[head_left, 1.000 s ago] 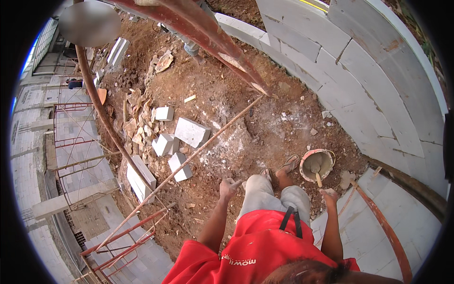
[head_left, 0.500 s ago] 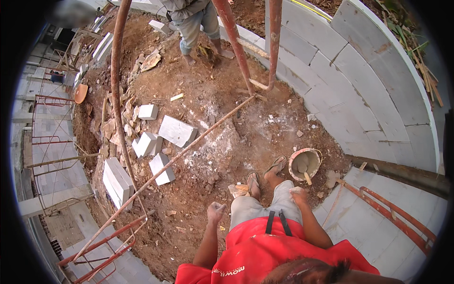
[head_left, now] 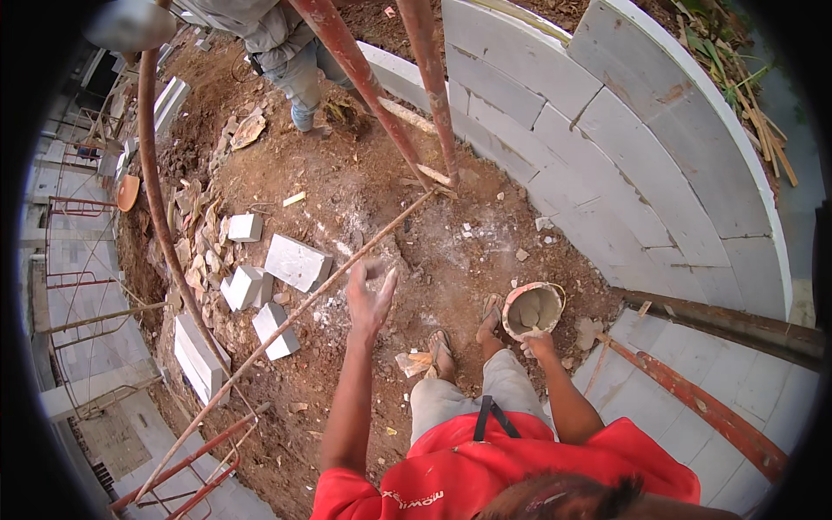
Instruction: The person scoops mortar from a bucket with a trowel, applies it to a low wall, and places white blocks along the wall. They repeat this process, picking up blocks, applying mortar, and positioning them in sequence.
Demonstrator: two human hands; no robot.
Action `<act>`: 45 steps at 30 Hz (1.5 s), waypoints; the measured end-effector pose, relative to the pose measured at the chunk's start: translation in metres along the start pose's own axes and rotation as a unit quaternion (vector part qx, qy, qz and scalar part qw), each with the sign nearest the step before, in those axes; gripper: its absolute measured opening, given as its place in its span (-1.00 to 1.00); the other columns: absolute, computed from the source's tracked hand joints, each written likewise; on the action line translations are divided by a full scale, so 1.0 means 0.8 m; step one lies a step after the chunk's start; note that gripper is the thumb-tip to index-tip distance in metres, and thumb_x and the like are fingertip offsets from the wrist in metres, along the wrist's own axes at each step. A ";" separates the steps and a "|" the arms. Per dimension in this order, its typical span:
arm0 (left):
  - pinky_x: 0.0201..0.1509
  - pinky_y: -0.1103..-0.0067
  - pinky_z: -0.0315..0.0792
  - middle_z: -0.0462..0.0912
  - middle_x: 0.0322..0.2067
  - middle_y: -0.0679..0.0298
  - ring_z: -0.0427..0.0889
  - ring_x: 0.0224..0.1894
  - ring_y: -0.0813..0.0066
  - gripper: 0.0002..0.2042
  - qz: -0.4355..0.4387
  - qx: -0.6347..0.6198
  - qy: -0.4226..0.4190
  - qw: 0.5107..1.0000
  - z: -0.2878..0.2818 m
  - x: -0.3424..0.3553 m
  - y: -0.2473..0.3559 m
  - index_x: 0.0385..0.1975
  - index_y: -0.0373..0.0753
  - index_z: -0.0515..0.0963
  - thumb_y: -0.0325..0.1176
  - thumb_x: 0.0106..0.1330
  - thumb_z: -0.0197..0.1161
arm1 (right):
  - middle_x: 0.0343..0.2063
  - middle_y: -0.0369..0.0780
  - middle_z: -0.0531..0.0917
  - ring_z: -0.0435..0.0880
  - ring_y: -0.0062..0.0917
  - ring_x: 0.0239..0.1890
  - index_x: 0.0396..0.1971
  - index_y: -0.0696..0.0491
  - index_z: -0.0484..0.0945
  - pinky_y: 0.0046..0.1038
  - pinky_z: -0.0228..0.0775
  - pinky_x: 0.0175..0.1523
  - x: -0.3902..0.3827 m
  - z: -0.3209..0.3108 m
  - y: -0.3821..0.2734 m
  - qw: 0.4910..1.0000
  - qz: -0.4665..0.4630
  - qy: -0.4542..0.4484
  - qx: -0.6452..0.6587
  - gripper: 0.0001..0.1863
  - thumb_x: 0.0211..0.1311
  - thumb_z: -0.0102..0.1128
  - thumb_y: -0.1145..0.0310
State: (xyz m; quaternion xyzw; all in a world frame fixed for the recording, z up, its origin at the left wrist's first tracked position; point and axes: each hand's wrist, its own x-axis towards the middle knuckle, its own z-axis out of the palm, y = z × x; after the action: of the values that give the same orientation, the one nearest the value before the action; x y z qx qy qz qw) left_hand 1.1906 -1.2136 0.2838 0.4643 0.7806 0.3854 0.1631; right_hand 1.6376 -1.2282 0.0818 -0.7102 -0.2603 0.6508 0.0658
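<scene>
My left hand (head_left: 370, 303) is raised with thumb and fingers apart, holding nothing, over the dirt beside a slanting pole (head_left: 347, 264). My right hand (head_left: 539, 345) is closed at the near rim of a bucket (head_left: 518, 332) on the ground by my feet. Grey mortar (head_left: 526, 305) lies inside, with the blade of a trowel (head_left: 544, 305) resting in it. The trowel's handle is covered by my right hand, its fingers curled round it.
Ahead stands red scaffolding (head_left: 342, 61), with another person (head_left: 295, 65) behind it. A grey block wall (head_left: 633, 165) curves along the right. White blocks (head_left: 297, 263) and rubble lie on the left. A red scaffold tube (head_left: 693, 399) crosses the lower right.
My left hand has risen forward and opened from a loose fist. My right hand has gone from my thigh to the trowel handle at the bucket. The other person has shifted left in view.
</scene>
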 end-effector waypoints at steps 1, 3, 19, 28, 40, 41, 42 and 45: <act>0.02 0.35 0.55 0.64 -0.10 0.15 0.62 -0.08 0.30 -0.57 0.064 0.006 0.012 0.998 0.016 0.060 0.043 -0.01 -0.21 0.54 -0.23 0.21 0.55 | -0.55 -0.20 0.71 0.55 -0.58 -0.69 -0.28 0.15 0.72 -0.46 0.43 -0.58 0.017 -0.003 -0.009 1.000 0.006 0.007 0.011 -0.83 0.25 0.40 0.35; 0.12 0.37 0.55 0.58 0.01 0.06 0.61 0.03 0.24 -0.34 0.216 0.025 0.136 0.967 0.047 0.158 0.127 0.18 -0.26 0.41 -0.05 0.21 0.56 | -0.56 -0.22 0.69 0.56 -0.57 -0.67 -0.27 0.13 0.72 -0.47 0.44 -0.56 0.045 -0.008 -0.025 1.000 -0.015 0.015 0.018 -0.82 0.23 0.41 0.33; -0.54 0.63 0.34 0.67 -0.55 0.16 0.45 -0.66 0.69 -0.81 0.168 -0.217 0.176 0.945 0.180 0.301 0.170 -0.24 -0.22 0.29 -0.34 0.57 0.14 | -0.50 -0.33 0.64 0.58 -0.59 -0.59 -0.24 0.06 0.62 -0.46 0.53 -0.43 0.224 -0.104 -0.108 0.977 0.079 0.091 0.177 -0.64 0.16 0.54 0.14; -0.33 0.32 0.71 0.29 -0.84 0.29 0.40 -0.78 0.52 -0.70 0.234 -0.167 0.156 0.945 0.175 0.317 0.159 -0.56 -0.20 0.25 -0.38 0.47 0.06 | -0.45 -0.16 0.74 0.71 -0.46 -0.55 -0.28 0.18 0.67 -0.45 0.56 -0.49 0.324 -0.087 -0.049 0.953 0.102 0.159 0.238 -0.82 0.32 0.25 0.36; -0.14 0.38 0.69 0.43 -0.70 0.28 0.61 -0.58 0.40 -0.71 0.204 -0.005 0.090 0.975 0.060 0.347 0.097 -0.68 -0.22 0.25 -0.39 0.35 -0.05 | 0.22 0.11 0.59 0.55 -0.03 0.30 0.31 0.15 0.49 -0.14 0.40 0.37 0.506 -0.160 0.062 0.945 0.071 0.177 -0.265 -0.23 0.06 0.32 0.12; -0.12 0.38 0.69 0.46 -0.66 0.24 0.64 -0.54 0.37 -0.74 0.207 0.051 0.085 0.973 0.049 0.349 0.101 -0.68 -0.24 0.27 -0.40 0.30 -0.04 | 0.27 0.10 0.55 0.53 -0.05 0.33 0.34 0.12 0.47 -0.15 0.34 0.43 0.521 -0.162 0.068 0.945 0.071 0.184 -0.261 -0.21 0.06 0.31 0.12; -0.11 0.37 0.69 0.49 -0.63 0.20 0.66 -0.49 0.34 -0.76 0.170 0.126 0.131 0.969 0.041 0.350 0.106 -0.68 -0.26 0.28 -0.41 0.25 -0.02 | 0.30 0.08 0.52 0.51 -0.06 0.34 0.40 0.07 0.42 -0.14 0.32 0.44 0.537 -0.170 0.071 0.931 0.038 0.162 -0.326 -0.17 0.07 0.31 0.10; -0.06 0.36 0.69 0.54 -0.57 0.14 0.70 -0.41 0.28 -0.81 0.098 -0.069 0.141 0.983 0.037 0.351 0.121 -0.68 -0.29 0.31 -0.42 0.15 0.01 | 0.42 -0.04 0.42 0.42 -0.12 0.43 0.52 -0.12 0.26 -0.11 0.26 0.48 0.562 -0.179 0.082 0.879 0.065 0.127 -0.456 -0.08 0.10 0.31 0.02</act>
State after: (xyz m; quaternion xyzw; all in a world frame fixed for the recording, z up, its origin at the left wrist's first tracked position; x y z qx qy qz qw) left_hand 1.1216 -0.9350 0.3664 0.4674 0.7181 0.5137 0.0446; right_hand 1.8014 -1.0447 -0.3258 -0.7534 -0.4709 0.3674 -0.2750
